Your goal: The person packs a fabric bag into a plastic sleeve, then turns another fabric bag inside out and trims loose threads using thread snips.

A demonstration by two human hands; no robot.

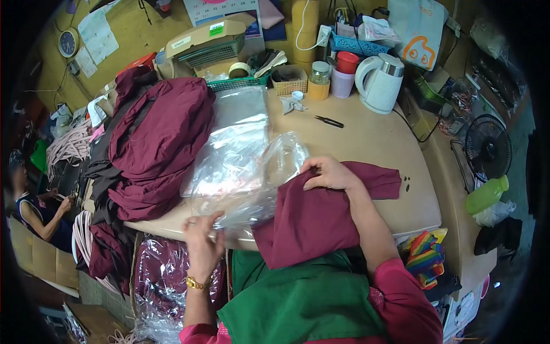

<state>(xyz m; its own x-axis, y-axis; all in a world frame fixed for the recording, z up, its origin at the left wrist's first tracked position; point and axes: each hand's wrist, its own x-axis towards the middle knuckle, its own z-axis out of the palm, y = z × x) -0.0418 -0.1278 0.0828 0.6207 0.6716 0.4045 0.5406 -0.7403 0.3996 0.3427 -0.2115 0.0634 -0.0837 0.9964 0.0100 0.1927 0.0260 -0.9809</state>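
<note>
My right hand (329, 174) pinches the upper edge of a folded maroon garment (312, 223), which hangs over the table's front edge onto my green apron (298, 304). One maroon part of it stretches right across the tabletop. At the front edge, left of the garment, my left hand (204, 234) has its fingers closed on the edge of a clear plastic bag (246, 212). The bag lies crumpled and spread toward the garment, partly against it. Behind it is a flat stack of clear plastic bags (238, 132).
A large heap of maroon garments (163, 132) covers the table's left. Thread snips (329, 121), a white kettle (381, 83), a jar (319, 80) and baskets stand toward the back. Bagged maroon garments (163, 275) lie below the front edge. Another person (43, 215) sits at far left.
</note>
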